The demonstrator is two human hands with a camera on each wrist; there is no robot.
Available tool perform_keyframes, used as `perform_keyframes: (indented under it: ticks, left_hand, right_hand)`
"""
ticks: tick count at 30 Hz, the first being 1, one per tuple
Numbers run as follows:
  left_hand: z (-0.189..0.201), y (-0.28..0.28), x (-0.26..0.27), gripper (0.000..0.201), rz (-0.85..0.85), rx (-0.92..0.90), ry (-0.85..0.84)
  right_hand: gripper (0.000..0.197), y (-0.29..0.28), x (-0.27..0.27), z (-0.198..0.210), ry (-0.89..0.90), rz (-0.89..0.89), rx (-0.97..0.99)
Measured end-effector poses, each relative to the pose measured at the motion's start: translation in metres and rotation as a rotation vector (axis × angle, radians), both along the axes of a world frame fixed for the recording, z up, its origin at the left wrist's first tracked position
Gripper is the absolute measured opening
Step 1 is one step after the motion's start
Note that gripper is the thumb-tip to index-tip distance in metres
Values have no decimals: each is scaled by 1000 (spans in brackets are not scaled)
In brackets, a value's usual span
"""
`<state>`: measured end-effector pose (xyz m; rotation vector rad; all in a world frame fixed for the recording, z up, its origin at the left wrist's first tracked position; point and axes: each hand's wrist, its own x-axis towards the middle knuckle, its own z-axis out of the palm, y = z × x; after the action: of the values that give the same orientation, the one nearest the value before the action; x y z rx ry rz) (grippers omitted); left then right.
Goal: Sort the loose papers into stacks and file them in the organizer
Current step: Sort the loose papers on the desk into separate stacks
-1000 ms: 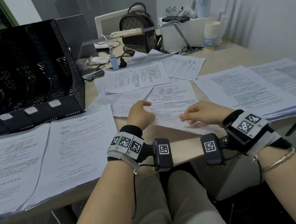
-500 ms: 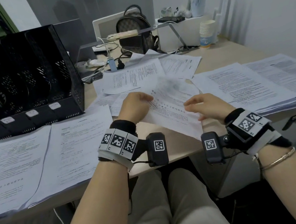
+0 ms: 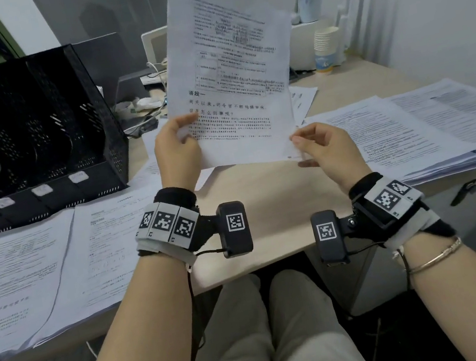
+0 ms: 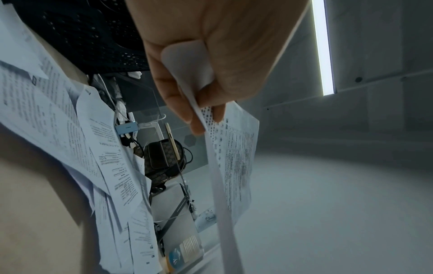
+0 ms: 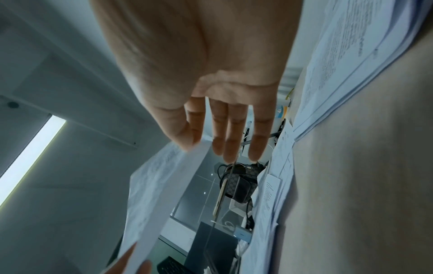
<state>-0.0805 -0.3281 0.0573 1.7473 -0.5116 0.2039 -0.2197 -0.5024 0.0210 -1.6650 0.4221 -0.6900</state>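
The thin white printed paper sheet point(image 3: 232, 66) could flop over or slip, because only its bottom corners are held. The left hand point(image 3: 176, 149) pinches one corner between thumb and fingers. The right hand point(image 3: 322, 146) pinches the other, its other fingers straight. The sheet stands up above both hands.

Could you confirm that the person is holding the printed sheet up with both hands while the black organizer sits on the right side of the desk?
Not quite: the head view shows the black organizer on the desk's left side. Both hands do hold the printed sheet.
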Motion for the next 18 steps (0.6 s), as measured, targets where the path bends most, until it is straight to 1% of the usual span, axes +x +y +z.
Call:
perform_keyframes:
  ticks: [3, 6, 8, 11, 14, 18]
  left_hand:
    - [-2, -10, -5, 47, -4, -2, 19]
    - [-5, -23, -8, 43, 13, 11, 45]
    - [-7, -33, -10, 43, 15, 15, 58]
    - [-10, -48, -11, 47, 8, 7, 63]
    - [-17, -63, -10, 49, 18, 42, 77]
    - [-33, -81, -6, 53, 21, 154, 147]
  right_hand:
    - [16, -10, -1, 2, 12, 8, -11]
    - [32, -16, -4, 2, 31, 8, -39]
    - [39, -18, -6, 2, 21, 8, -33]
    - [44, -21, -9, -1, 6, 26, -41]
    - [47, -26, -15, -1, -24, 68, -146]
    - [50, -24, -23, 1, -6, 205, -252]
